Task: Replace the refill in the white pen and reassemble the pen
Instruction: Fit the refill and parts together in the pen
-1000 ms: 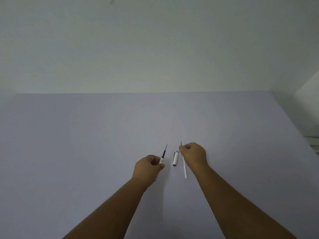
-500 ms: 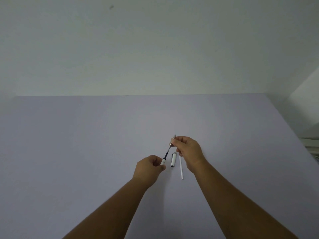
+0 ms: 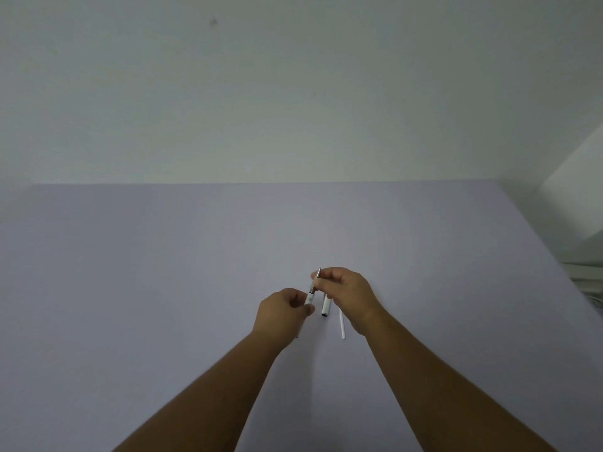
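Observation:
My left hand (image 3: 283, 310) grips the white pen barrel (image 3: 308, 299), which points up and away from me. My right hand (image 3: 349, 293) pinches the silver tip piece (image 3: 317, 279) at the barrel's upper end, over the refill; the refill itself is mostly hidden. On the table between and under my hands lie the white pen cap (image 3: 325, 307) and a thin white refill tube (image 3: 342, 327), partly covered by my right hand.
The lilac table (image 3: 163, 288) runs to a pale wall at the back. Its right edge drops off beside a white surface (image 3: 584, 272) at the far right.
My right hand lifted off the table with the silver tip piece, moved left and brought it down over the refill onto the barrel held by my left hand.

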Demonstrator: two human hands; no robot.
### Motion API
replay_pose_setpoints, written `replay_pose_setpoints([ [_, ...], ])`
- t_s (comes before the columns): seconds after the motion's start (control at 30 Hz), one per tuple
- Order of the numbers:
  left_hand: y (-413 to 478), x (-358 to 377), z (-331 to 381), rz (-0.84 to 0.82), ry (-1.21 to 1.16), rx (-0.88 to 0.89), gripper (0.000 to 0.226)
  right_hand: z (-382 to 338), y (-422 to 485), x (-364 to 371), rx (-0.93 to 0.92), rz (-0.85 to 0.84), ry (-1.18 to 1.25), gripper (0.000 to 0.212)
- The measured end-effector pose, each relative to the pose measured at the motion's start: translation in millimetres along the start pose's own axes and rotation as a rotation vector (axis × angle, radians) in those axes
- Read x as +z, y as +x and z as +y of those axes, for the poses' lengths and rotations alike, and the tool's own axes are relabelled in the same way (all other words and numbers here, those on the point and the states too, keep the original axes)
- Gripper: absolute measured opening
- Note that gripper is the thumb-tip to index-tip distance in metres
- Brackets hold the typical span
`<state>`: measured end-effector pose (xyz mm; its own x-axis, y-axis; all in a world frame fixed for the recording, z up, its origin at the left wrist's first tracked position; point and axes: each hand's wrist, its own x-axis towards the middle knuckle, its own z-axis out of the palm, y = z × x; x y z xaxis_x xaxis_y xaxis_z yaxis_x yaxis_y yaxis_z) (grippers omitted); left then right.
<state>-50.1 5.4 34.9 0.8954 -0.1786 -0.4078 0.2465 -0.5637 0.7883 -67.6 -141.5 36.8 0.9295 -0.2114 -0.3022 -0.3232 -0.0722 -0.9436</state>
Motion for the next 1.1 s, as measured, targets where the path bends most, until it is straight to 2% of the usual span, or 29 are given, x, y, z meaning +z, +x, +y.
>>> replay_pose_setpoints([
  [0.1, -1.9, -1.7, 2.2, -0.001, -0.007, -0.005, 0.007, -0.8, -0.4, -0.6, 0.006, 0.003, -0.040, 0.003],
  [0.2, -6.1, -2.6, 5.3, -0.009, -0.004, 0.009, 0.010, -3.9, -2.1, -1.1, 0.034, 0.010, -0.073, 0.011],
  [0.3, -10.5, -5.1, 9.9, -0.011, 0.004, 0.022, 0.013, -9.9, -6.2, -2.9, 0.042, -0.051, -0.020, 0.004],
  [0.4, -13.5, -8.2, 15.6, -0.003, 0.012, 0.024, 0.017, -15.2, -8.6, -3.0, 0.029, -0.052, -0.037, 0.007],
  [0.5, -17.7, -9.5, 18.9, -0.015, 0.001, 0.024, 0.018, -20.5, -10.1, -0.3, 0.059, -0.003, -0.119, 0.030],
  [0.67, -21.0, -12.3, 22.5, -0.008, -0.017, 0.025, 0.014, -24.6, -13.0, -2.1, 0.036, -0.079, -0.038, 0.010],
  [0.8, -24.1, -10.9, 24.8, -0.005, 0.006, 0.021, 0.018, -25.8, -14.1, -0.2, 0.072, -0.010, -0.135, 0.034],
  [0.93, -23.7, -13.0, 26.4, 0.009, 0.024, 0.025, 0.009, -27.8, -14.5, -6.0, 0.053, -0.074, -0.026, 0.015],
  [0.97, -23.6, -12.9, 27.3, 0.008, 0.039, 0.028, 0.007, -28.7, -14.4, -6.7, 0.038, -0.054, -0.056, 0.016],
  [1.03, -24.2, -11.4, 28.6, -0.002, 0.054, 0.034, 0.005, -29.2, -14.6, -6.7, 0.051, -0.006, -0.125, 0.032],
  [1.1, -24.4, -10.0, 29.2, -0.007, 0.043, 0.036, 0.005, -29.8, -15.3, -7.4, 0.068, -0.029, -0.098, 0.033],
])
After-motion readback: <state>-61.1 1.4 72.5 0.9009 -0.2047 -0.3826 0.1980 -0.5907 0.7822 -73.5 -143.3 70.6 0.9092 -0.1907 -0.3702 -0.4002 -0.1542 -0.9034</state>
